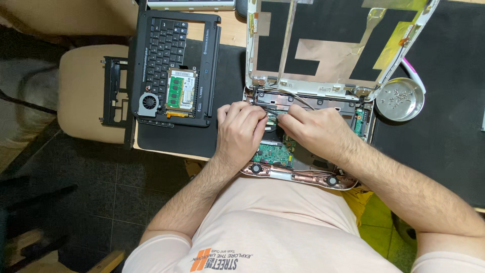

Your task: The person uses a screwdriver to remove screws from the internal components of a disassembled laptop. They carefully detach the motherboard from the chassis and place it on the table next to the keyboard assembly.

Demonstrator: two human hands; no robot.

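An opened small laptop lies in front of me, its base [303, 174] stripped to show a green circuit board [275, 151]. Its bare white lid shell [333, 45], lined with black and copper foil, stands open at the far side. My left hand [240, 134] rests on the base's left half, fingers curled near the hinge. My right hand [313, 131] reaches in from the right, fingertips pinched at a small part by the board's top edge. Both sets of fingertips meet at about the same spot. What they pinch is too small to tell.
A removed black keyboard panel [166, 40] lies at left, with a small fan [148, 102] and a green memory board [181, 91] on it. A black plastic frame [113, 91] lies on a beige stool [81, 86]. A round metal dish [401, 98] with several screws sits at right.
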